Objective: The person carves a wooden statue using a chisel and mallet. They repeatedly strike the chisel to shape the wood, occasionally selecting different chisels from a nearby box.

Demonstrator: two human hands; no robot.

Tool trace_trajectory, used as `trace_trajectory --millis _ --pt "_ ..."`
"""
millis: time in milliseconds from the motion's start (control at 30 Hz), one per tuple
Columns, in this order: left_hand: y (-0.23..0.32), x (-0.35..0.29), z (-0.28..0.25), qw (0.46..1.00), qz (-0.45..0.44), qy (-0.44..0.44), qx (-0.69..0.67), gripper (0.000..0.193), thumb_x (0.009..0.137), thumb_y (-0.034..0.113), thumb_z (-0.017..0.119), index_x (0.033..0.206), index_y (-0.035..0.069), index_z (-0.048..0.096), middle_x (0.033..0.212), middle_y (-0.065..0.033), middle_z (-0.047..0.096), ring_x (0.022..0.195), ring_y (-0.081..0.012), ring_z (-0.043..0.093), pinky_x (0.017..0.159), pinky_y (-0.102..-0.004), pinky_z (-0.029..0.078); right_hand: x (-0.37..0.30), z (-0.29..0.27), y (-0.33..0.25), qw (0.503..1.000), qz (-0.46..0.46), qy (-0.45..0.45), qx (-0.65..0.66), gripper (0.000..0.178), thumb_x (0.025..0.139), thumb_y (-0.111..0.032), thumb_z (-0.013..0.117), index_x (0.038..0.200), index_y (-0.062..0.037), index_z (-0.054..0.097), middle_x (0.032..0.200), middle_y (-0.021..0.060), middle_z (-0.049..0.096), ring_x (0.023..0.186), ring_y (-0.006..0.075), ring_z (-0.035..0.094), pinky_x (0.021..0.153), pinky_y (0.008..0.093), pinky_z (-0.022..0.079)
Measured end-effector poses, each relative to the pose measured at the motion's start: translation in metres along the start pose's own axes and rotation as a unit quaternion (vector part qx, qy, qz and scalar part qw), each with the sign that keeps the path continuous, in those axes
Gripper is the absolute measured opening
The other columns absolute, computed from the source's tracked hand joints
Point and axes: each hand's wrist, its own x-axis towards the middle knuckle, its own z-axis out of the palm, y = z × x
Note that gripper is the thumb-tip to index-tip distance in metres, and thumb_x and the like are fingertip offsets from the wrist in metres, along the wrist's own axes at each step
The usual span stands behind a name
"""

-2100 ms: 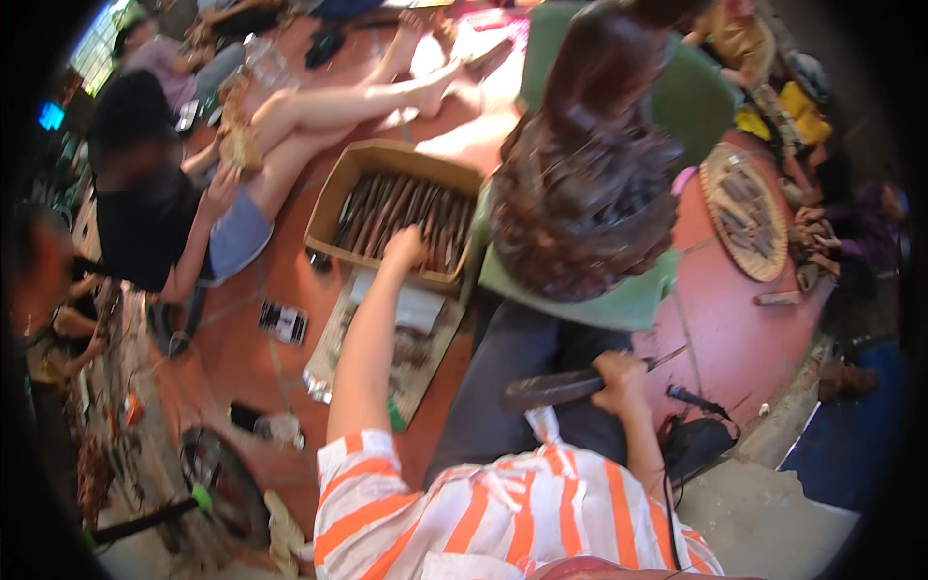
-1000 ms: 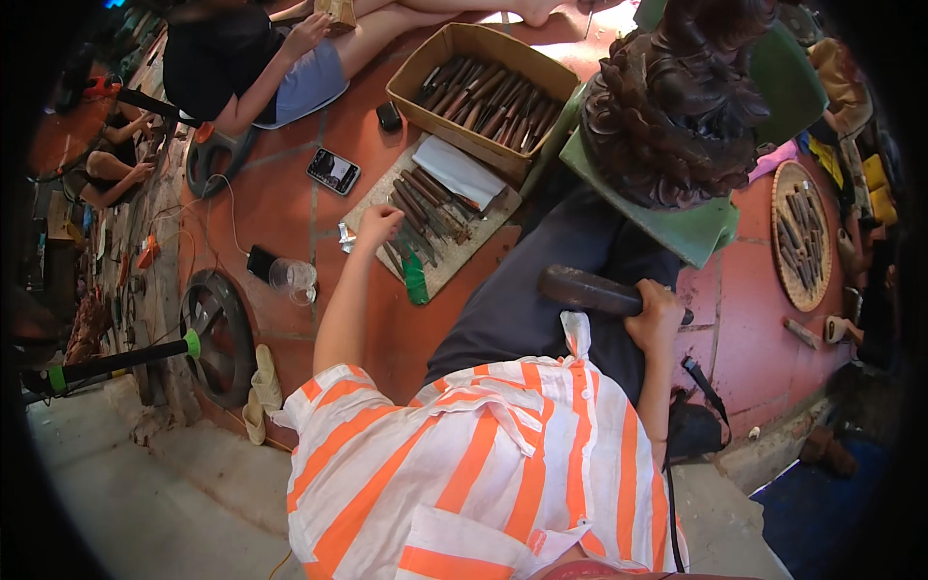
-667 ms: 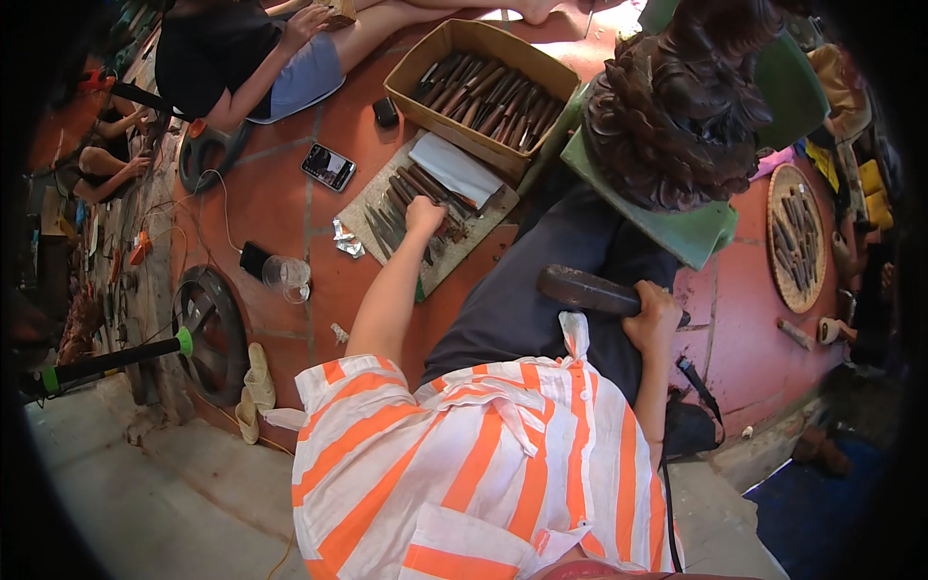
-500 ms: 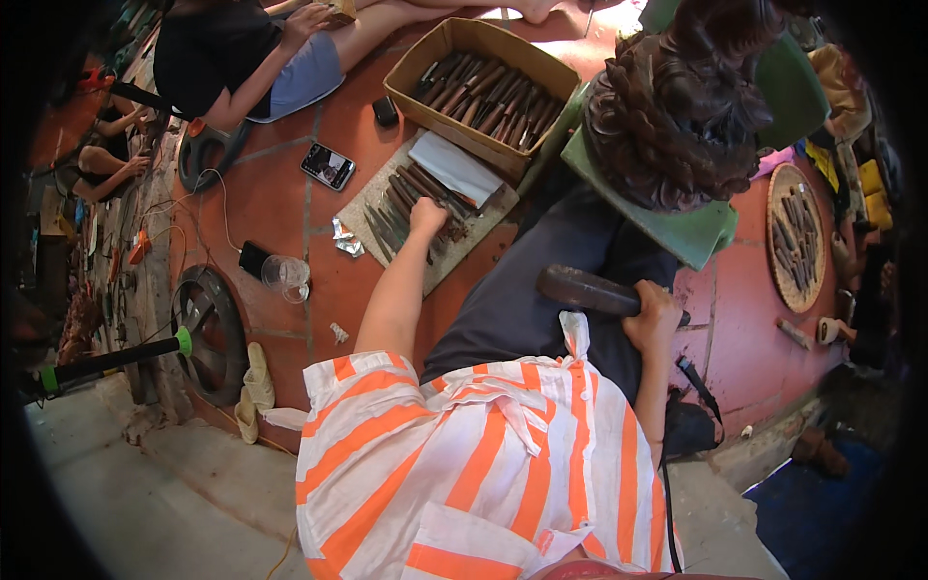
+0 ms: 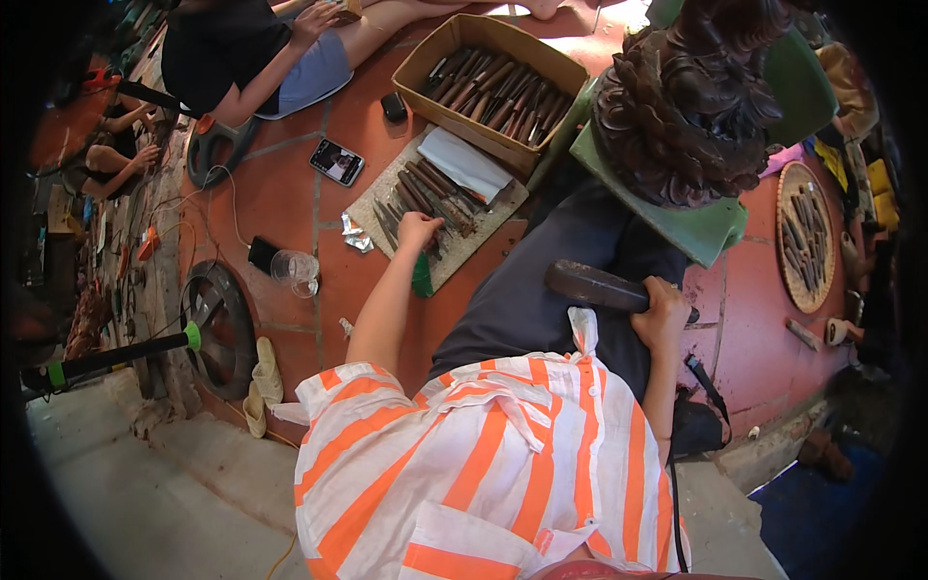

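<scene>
My left hand (image 5: 419, 230) is closed over a row of carving chisels (image 5: 440, 187) on a speckled board (image 5: 370, 201). Whatever its fingers grip is hidden. A small green piece (image 5: 422, 277) shows beside that wrist, at the board's near edge. My right hand (image 5: 662, 311) is wrapped round the handle of a dark wooden mallet (image 5: 592, 286), whose thick head points left above my lap. A folded whitish cloth (image 5: 466, 164) lies on the board beyond the chisels. In front of my knees, a dark carved wooden piece (image 5: 667, 126) rests on a green support (image 5: 710, 232).
Behind the board stands a cardboard box (image 5: 425, 108) of many chisels. At right is a round woven tray (image 5: 785, 246) with more tools. A phone (image 5: 336, 161), foil (image 5: 356, 232) and a clear cup (image 5: 294, 274) lie left. Another person (image 5: 227, 58) sits at upper left.
My left hand has shifted down and left across the chisels, toward the board's near edge. The green piece by the wrist has come into sight. My right hand keeps the mallet.
</scene>
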Motion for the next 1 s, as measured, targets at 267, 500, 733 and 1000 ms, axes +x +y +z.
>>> trace_trajectory --millis 267,500,733,1000 --pt "-0.011 0.006 0.019 0.973 -0.036 -0.009 -0.228 0.017 0.088 0.015 0.065 0.087 -0.002 0.061 0.071 -0.0141 0.066 0.058 -0.0192 0.065 0.050 -0.0305 0.052 0.000 0.002 0.001 1.000 -0.004 0.007 -0.002 0.021 0.053 -0.003 0.060 0.073 -0.0074 0.055 0.068 0.0110 0.056 0.066 0.0335 0.058 0.059 0.0433 0.045" --pt "-0.013 -0.007 0.011 0.977 -0.020 -0.027 -0.212 0.018 0.090 0.015 0.064 0.086 -0.002 0.058 0.067 -0.0113 0.065 0.052 -0.0166 0.062 0.046 -0.0300 0.053 -0.001 -0.002 0.001 1.000 -0.001 -0.016 -0.009 0.021 0.053 -0.004 0.061 0.072 -0.0070 0.054 0.069 0.0104 0.057 0.067 0.0331 0.058 0.060 0.0434 0.045" --pt "0.031 0.006 -0.006 0.950 0.193 0.228 -0.087 0.021 0.084 0.021 0.066 0.085 0.001 0.065 0.078 -0.0129 0.069 0.070 -0.0250 0.067 0.065 -0.0356 0.052 0.002 -0.001 -0.002 1.000 -0.003 -0.007 -0.001 0.022 0.052 -0.005 0.062 0.071 -0.0073 0.053 0.069 0.0095 0.055 0.068 0.0325 0.057 0.060 0.0429 0.045" --pt "0.194 0.025 -0.068 0.867 0.385 0.317 -0.015 0.018 0.083 0.018 0.062 0.092 0.005 0.070 0.088 -0.0141 0.070 0.083 -0.0319 0.067 0.075 -0.0403 0.052 0.001 0.001 0.001 0.999 0.015 -0.012 -0.030 0.023 0.051 -0.006 0.063 0.072 -0.0078 0.054 0.068 0.0083 0.054 0.068 0.0317 0.057 0.061 0.0424 0.045"
